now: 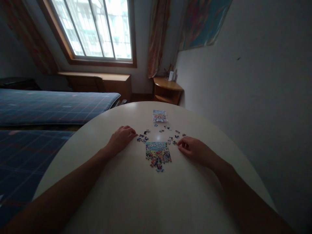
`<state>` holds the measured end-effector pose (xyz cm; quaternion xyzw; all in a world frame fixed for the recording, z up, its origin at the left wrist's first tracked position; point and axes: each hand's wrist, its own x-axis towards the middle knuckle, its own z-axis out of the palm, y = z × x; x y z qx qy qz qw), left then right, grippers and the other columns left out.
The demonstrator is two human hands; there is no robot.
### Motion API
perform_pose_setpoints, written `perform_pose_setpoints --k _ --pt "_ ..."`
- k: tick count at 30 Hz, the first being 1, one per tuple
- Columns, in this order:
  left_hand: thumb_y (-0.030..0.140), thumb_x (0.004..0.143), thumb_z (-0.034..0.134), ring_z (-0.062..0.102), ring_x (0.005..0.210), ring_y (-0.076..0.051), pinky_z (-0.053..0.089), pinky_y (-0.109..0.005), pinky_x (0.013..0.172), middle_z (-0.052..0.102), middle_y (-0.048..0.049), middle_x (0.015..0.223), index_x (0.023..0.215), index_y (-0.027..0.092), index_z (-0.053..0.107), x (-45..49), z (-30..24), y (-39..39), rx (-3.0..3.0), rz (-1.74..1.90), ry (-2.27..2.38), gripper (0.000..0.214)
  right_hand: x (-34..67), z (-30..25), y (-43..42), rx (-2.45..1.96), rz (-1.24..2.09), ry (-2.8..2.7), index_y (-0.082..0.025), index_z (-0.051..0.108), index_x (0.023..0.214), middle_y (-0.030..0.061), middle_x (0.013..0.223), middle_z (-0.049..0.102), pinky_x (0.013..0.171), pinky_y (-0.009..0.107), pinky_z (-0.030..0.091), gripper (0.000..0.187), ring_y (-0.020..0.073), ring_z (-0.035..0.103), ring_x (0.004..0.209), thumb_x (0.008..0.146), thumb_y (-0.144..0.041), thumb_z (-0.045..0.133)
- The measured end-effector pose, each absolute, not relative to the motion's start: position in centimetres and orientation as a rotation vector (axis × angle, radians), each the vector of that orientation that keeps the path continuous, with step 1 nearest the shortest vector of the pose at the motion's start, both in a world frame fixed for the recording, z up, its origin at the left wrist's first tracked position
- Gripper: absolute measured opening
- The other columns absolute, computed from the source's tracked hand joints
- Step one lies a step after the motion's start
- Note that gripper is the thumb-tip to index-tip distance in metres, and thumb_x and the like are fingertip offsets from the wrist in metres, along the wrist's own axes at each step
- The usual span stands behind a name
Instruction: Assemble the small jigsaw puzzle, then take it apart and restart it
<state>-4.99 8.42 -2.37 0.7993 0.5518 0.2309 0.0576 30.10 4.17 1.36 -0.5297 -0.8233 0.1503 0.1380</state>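
A partly joined colourful jigsaw (158, 154) lies in the middle of the round white table (151, 195). Loose pieces (168, 130) are scattered just beyond it, and a small picture card (159, 115) lies farther back. My left hand (120, 139) rests palm down on the table to the jigsaw's left, fingers curled loosely, its fingertips close to a few loose pieces (142, 138). My right hand (192, 150) sits at the jigsaw's right, fingers pinched together next to loose pieces; whether a piece is in the pinch is too small to see.
A bed with a blue checked cover (48, 107) runs along the left of the table. A wooden corner shelf (167, 89) stands behind the table under the curtain. The white wall (243, 81) is close on the right. A bright window (97, 29) is at the back.
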Motion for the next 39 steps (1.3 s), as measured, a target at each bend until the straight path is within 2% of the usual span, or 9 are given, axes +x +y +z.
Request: perform_pose_setpoints --k 6,9,11,16,20,27,33,39 --pt "0.035 0.090 0.059 0.063 0.095 -0.026 0.050 -0.039 0.087 0.073 -0.0060 0.091 0.089 0.021 0.069 -5.9 -1.7 7.5 2.418 0.629 1.627 0.018 28.3 1.0 3.2 -1.372 0.272 -2.494 -0.019 0.070 0.098 0.0082 0.098 0.068 0.078 0.032 0.050 0.013 0.0191 0.064 0.087 0.091 -0.019 0.059" --pt "0.031 0.090 0.058 0.065 0.092 -0.025 0.051 -0.038 0.083 0.073 -0.0050 0.091 0.095 0.022 0.070 -5.7 -0.9 6.3 2.370 0.626 1.583 0.016 27.0 0.9 2.3 -1.218 0.240 -2.526 -0.020 0.069 0.098 0.0087 0.103 0.068 0.086 0.036 0.051 0.012 0.0209 0.063 0.097 0.090 -0.018 0.062" --pt "0.031 0.091 0.056 0.066 0.094 -0.024 0.050 -0.039 0.087 0.074 -0.0041 0.094 0.092 0.023 0.071 -5.0 -0.4 5.2 2.377 0.593 1.454 0.017 26.1 0.9 1.8 -1.117 0.239 -2.540 -0.021 0.069 0.100 0.0088 0.104 0.068 0.089 0.037 0.051 0.012 0.0212 0.063 0.100 0.090 -0.018 0.063" --pt "0.031 0.092 0.058 0.066 0.090 -0.021 0.051 -0.034 0.085 0.073 -0.0027 0.091 0.087 0.023 0.073 -1.9 0.1 2.7 2.342 0.561 1.231 0.018 24.6 0.8 0.9 -0.935 0.232 -2.562 -0.022 0.068 0.105 0.0085 0.105 0.069 0.094 0.039 0.049 0.015 0.0209 0.061 0.102 0.093 -0.020 0.060" --pt "0.028 0.090 0.060 0.064 0.091 -0.021 0.050 -0.034 0.087 0.073 -0.0027 0.091 0.086 0.023 0.073 -0.6 -0.6 1.8 2.323 0.579 1.164 0.015 24.2 0.6 0.7 -0.886 0.218 -2.595 -0.021 0.067 0.105 0.0076 0.109 0.069 0.095 0.040 0.048 0.017 0.0216 0.060 0.103 0.091 -0.017 0.060" --pt "0.025 0.086 0.064 0.066 0.086 -0.020 0.051 -0.030 0.077 0.074 -0.0006 0.085 0.088 0.026 0.075 -0.2 -0.7 0.9 2.256 0.578 1.267 0.012 23.8 0.1 0.7 -0.835 0.210 -2.637 -0.020 0.066 0.109 0.0072 0.109 0.069 0.096 0.039 0.047 0.017 0.0211 0.059 0.103 0.093 -0.020 0.058" --pt "0.018 0.083 0.066 0.065 0.086 -0.022 0.050 -0.032 0.080 0.075 0.0001 0.084 0.084 0.027 0.077 0.2 -0.4 0.4 2.321 0.579 1.304 0.014 23.7 0.1 0.6 -0.836 0.203 -2.648 -0.022 0.069 0.109 0.0069 0.106 0.069 0.095 0.037 0.046 0.019 0.0202 0.060 0.100 0.094 -0.020 0.058" --pt "0.026 0.087 0.071 0.063 0.088 -0.022 0.048 -0.032 0.080 0.074 0.0000 0.086 0.087 0.028 0.078 0.5 0.3 0.2 2.351 0.490 1.347 0.007 24.0 -0.2 0.8 -0.793 0.160 -2.692 -0.029 0.068 0.120 0.0061 0.109 0.068 0.092 0.037 0.047 0.028 0.0196 0.058 0.100 0.094 -0.020 0.058"
